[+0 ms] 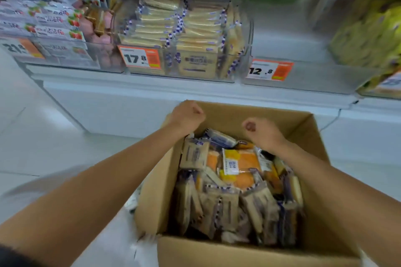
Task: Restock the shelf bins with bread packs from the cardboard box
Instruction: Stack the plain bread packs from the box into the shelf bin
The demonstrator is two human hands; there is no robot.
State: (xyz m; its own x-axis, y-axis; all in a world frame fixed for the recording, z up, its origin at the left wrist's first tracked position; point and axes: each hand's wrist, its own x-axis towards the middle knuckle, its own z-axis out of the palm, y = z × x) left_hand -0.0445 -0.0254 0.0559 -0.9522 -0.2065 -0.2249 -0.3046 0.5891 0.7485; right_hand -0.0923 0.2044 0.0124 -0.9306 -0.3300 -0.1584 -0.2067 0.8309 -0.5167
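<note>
Here we go, both my arms are out over the cardboard box, which sits open on the white floor right in front of the shelf. My left hand is at the box's far-left corner, with the fingers curled under in a tight fist. It's right on the rim there, and I can't tell whether it's gripping the cardboard or just bunched up against it. My right hand is over the far side of the box, just above the packs. It's curled into a fist too, thumb tucked across, with nothing in it that I can see.

Below my wrists the box is crammed with bread packs, tan wrappers with purple-checked edges, most of them standing on end. An orange pack with a white label lies flat on top, nearer the far side.

Up on the shelf, the middle bin is stacked high with the same tan packs, with the 17.8 price tag at its near-left front. Right of it is a clear bin wearing the 12.8 price tag, and its bare bottom is showing. Far left are the strawberry-printed packs, and far right the yellow-green packs, all a bit blurred.
</note>
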